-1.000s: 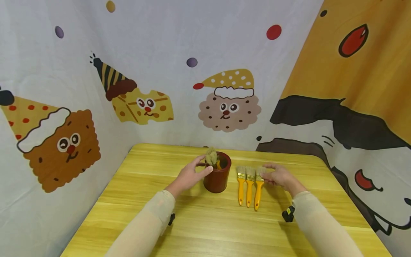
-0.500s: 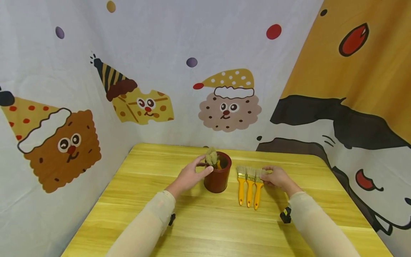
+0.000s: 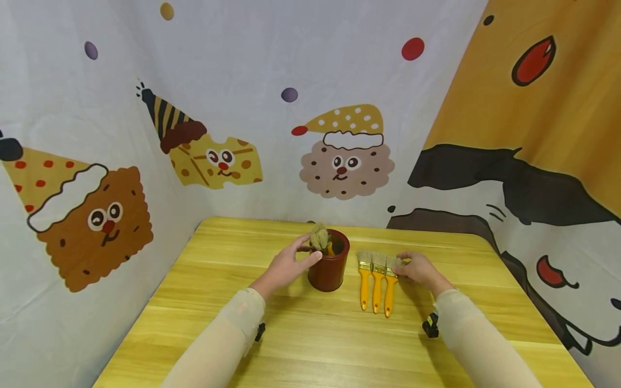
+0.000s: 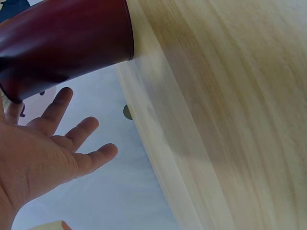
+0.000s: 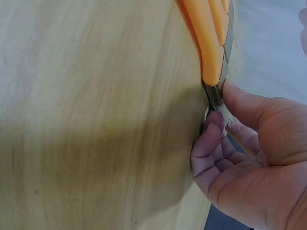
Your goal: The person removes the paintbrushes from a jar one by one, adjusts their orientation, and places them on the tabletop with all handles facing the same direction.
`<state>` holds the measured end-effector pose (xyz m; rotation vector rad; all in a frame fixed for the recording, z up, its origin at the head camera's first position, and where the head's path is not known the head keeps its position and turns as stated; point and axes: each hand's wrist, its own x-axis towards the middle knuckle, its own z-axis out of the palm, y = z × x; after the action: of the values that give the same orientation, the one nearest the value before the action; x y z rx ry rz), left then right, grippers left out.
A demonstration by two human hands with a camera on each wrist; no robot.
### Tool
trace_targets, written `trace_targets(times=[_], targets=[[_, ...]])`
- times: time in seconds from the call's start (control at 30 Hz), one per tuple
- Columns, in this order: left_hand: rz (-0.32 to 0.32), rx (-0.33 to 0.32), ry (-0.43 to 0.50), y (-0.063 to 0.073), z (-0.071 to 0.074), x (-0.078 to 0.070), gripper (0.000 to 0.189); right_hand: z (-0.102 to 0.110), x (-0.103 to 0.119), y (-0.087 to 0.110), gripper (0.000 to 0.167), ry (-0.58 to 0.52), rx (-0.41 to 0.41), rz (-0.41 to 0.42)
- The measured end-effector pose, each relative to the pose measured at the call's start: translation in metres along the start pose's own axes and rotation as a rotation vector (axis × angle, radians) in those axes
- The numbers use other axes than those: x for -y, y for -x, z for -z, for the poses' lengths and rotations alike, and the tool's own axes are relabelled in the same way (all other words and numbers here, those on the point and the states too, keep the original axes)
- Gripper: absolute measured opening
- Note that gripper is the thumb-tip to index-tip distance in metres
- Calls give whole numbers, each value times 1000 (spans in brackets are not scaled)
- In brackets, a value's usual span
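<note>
In the head view my left hand [image 3: 291,263] is at a dark red cup [image 3: 326,274], thumb and forefinger at its rim beside brush bristles [image 3: 318,237] that stick out of it. The left wrist view shows the other fingers [image 4: 79,134] of that hand spread and fairly straight, apart from the cup. To the cup's right, three paintbrushes with orange handles lie side by side, bristles pointing away. My right hand [image 3: 418,269] pinches the rightmost paintbrush [image 3: 390,291] at its bristle end; in the right wrist view the thumb is above and curled fingertips [image 5: 211,134] are underneath.
The wooden table [image 3: 310,339] carries the cup and brushes. Behind it hangs a white cloth [image 3: 233,48] printed with cartoon figures, close along the table's back edge. The left paintbrush [image 3: 364,288] and the middle paintbrush [image 3: 376,291] lie nearly parallel.
My right hand and wrist have shifted slightly left, and the rightmost paintbrush has straightened a little, its handle end moving slightly away from me. The left hand and cup have stayed in place.
</note>
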<state>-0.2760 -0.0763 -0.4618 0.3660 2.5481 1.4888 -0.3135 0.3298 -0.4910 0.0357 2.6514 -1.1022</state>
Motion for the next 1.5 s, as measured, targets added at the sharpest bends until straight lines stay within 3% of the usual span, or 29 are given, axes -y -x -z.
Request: trace_targets(times=[0.5, 0.97, 1.23, 1.5], targets=[[-7, -1, 3, -1, 0, 2, 80, 0, -2, -1, 65, -5, 2, -24], [1, -2, -17, 0, 0, 0, 81, 7, -1, 1, 87, 52, -48, 15], [-4, -5, -25, -2, 1, 0, 81, 23, 38, -6, 76, -13, -141, 177], [-5, 5, -28, -2, 1, 2, 82, 18, 95, -3, 68, -41, -95, 336]])
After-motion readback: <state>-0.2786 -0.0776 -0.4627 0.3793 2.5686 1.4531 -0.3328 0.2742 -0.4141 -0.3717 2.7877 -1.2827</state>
